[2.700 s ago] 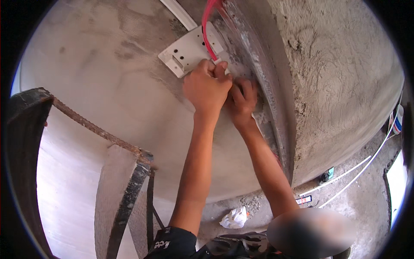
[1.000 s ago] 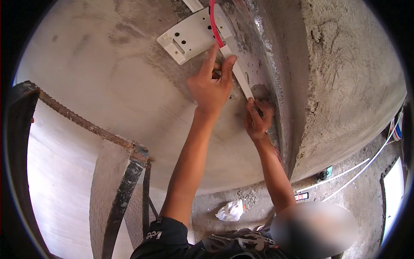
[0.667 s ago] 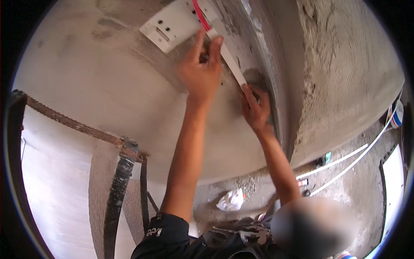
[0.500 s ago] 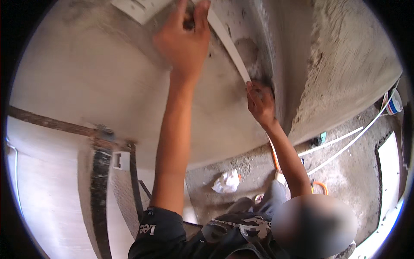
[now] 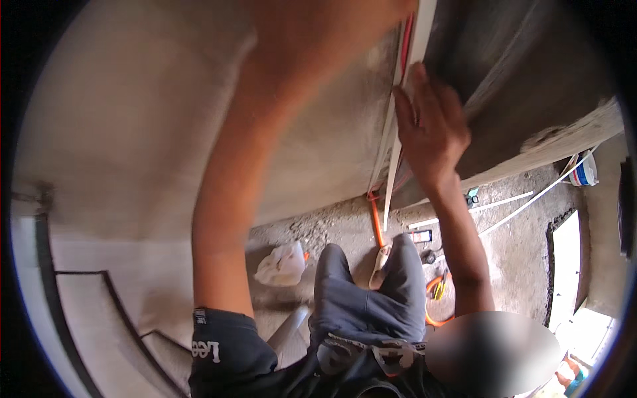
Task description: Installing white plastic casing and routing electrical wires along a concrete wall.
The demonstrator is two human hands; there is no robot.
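A long white plastic trunking strip (image 5: 423, 26) runs down along the wall corner, its lower end hanging free above the floor. Beside it, red wires (image 5: 406, 46) show in a narrow white channel (image 5: 389, 126) on the wall. My right hand (image 5: 434, 126) is around the strip, thumb on one side and fingers on the other. Higher up, my left hand (image 5: 325, 33) reaches across to the strip's upper part; the top edge of the head view cuts off its fingers, so its grip is hidden.
On the floor are a white plastic bag (image 5: 282, 264), yellow-handled pliers (image 5: 440, 286), a phone-like object (image 5: 421, 236) and long white strips (image 5: 507, 201). An orange tube (image 5: 376, 222) rises by the wall. A white bucket (image 5: 584, 171) stands at far right.
The strip now stands more upright, where it slanted before. My left hand has moved right and nearer the camera. The view has shifted, bringing my legs and more floor into sight.
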